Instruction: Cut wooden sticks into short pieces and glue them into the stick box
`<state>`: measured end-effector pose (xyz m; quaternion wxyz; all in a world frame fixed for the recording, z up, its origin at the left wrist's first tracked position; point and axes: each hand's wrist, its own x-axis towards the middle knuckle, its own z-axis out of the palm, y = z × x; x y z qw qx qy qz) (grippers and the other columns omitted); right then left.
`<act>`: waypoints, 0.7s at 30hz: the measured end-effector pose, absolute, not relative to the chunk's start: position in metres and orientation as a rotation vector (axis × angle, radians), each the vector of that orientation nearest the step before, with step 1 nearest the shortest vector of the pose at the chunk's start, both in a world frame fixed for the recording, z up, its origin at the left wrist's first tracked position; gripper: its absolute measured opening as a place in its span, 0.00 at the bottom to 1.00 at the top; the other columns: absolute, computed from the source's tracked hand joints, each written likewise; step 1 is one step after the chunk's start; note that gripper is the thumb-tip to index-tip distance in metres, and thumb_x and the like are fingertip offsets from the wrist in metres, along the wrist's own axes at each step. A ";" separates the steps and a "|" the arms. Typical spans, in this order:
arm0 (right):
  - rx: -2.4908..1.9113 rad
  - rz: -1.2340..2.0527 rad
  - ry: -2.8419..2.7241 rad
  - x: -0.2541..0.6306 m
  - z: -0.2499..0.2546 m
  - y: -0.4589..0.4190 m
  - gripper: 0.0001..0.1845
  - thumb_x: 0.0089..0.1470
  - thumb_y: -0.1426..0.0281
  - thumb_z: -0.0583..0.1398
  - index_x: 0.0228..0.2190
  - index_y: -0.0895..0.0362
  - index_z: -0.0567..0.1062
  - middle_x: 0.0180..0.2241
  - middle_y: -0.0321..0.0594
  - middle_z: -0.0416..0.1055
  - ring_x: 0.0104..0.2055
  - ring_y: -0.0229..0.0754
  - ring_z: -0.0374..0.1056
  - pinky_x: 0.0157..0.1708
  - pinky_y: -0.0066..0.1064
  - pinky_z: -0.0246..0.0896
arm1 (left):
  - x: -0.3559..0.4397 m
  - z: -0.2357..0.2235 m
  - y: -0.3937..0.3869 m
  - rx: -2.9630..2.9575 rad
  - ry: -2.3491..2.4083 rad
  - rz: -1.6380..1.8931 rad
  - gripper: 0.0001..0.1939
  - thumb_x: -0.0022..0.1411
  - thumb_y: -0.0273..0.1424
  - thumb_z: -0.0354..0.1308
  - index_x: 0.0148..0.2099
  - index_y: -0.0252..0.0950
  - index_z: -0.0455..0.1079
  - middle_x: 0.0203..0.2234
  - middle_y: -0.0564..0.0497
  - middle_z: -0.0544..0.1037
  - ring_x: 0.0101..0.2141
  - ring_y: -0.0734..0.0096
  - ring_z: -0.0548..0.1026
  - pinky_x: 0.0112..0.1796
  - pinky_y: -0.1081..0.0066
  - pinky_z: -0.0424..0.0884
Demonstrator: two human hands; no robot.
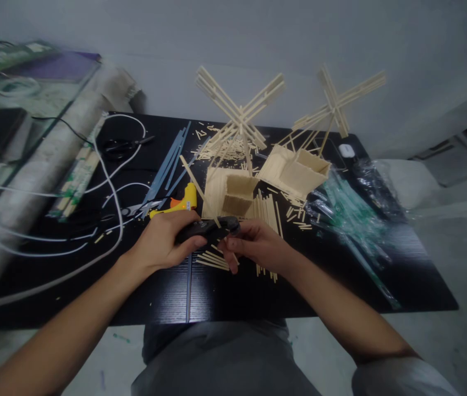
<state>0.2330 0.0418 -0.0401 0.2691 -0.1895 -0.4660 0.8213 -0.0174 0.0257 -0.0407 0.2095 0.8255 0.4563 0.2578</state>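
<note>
My left hand [171, 236] is closed round a black hand tool [204, 228] that looks like a cutter. A thin wooden stick [193, 179] slants down to the tool's head and seems to pass through it. Close against that head, my right hand [256, 245] is closed, its fingertips apparently pinching the stick's lower end, though fine detail is blurred. Just beyond both hands stands a stick-built windmill model [216, 190] with crossed blades. Short cut sticks [212, 259] lie beneath my hands, and longer loose sticks [268, 212] are beside the model.
A second windmill model [295, 170] stands at the back right. Left of centre are a yellow glue gun [179, 202], blue strips [167, 165], scissors [121, 147] and a looping white cable [109, 176]. Plastic packaging with green print [352, 214] covers the right side of the black table [406, 280].
</note>
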 end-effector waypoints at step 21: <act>-0.706 1.681 -1.661 0.244 -0.030 0.048 0.24 0.51 0.72 0.74 0.50 0.50 0.80 0.49 0.38 0.80 0.50 0.41 0.77 0.53 0.36 0.74 | -0.006 -0.029 0.027 2.402 1.486 0.344 0.29 0.69 0.56 0.47 0.33 0.38 0.72 0.27 0.46 0.81 0.29 0.61 0.78 0.30 0.66 0.61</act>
